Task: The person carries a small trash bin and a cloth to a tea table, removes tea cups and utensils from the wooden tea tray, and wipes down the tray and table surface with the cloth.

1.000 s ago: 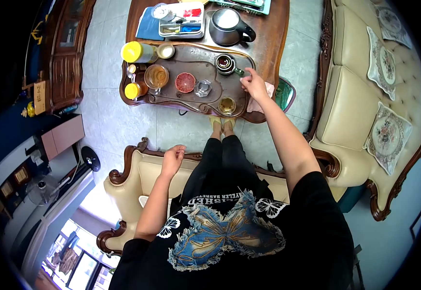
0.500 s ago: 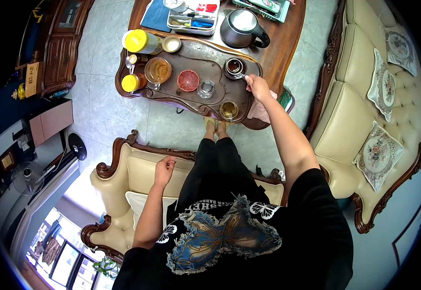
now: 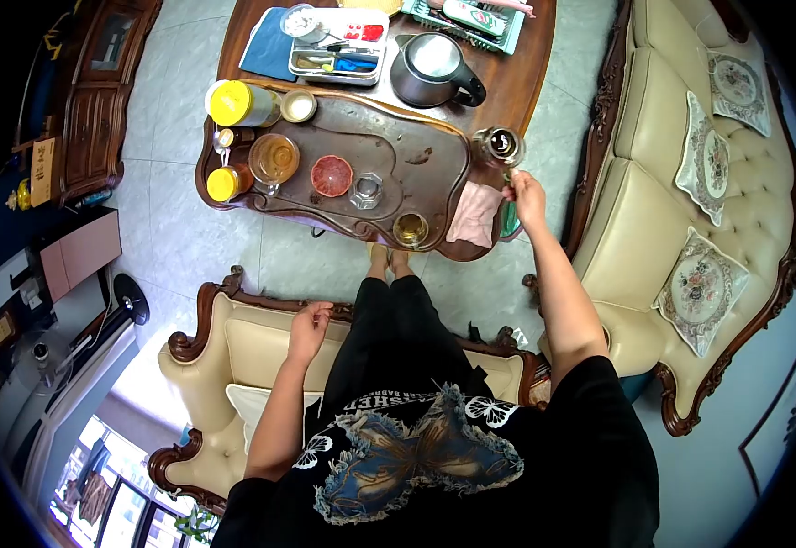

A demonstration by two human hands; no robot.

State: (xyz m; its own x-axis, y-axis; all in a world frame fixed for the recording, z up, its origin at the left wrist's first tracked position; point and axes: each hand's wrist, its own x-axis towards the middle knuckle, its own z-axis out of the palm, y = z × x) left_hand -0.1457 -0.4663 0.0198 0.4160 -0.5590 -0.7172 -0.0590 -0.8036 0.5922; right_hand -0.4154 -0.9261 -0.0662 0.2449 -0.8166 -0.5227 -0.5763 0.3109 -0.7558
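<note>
Teapot (image 3: pixel 498 146) of clear glass, dark inside, stood out just past the right rim of the tray (image 3: pixel 393 132), over the right side of the wooden desk (image 3: pixel 524 78); whether its base touched the wood could not be told. The right grip (image 3: pixel 527 199) was clamped on its handle at the near side. The left grip (image 3: pixel 310 331) hung well apart at near left, over the cream armchair (image 3: pixel 265 331), fingers loosely curled; whether their tips met could not be told. A pink cloth (image 3: pixel 474 216) lay near the right grip, beside the tray's near right corner. Left of that cloth, on the tray, stood a glass cup of amber liquid (image 3: pixel 411 229), then a faceted glass (image 3: pixel 366 190), a red round dish (image 3: pixel 332 176) and a glass mug (image 3: pixel 274 159) of brown liquid. Yellow-lidded jars (image 3: pixel 242 104) stood at the far left of the tray, and a kettle (image 3: pixel 430 71) stood beyond it on the desk
</note>
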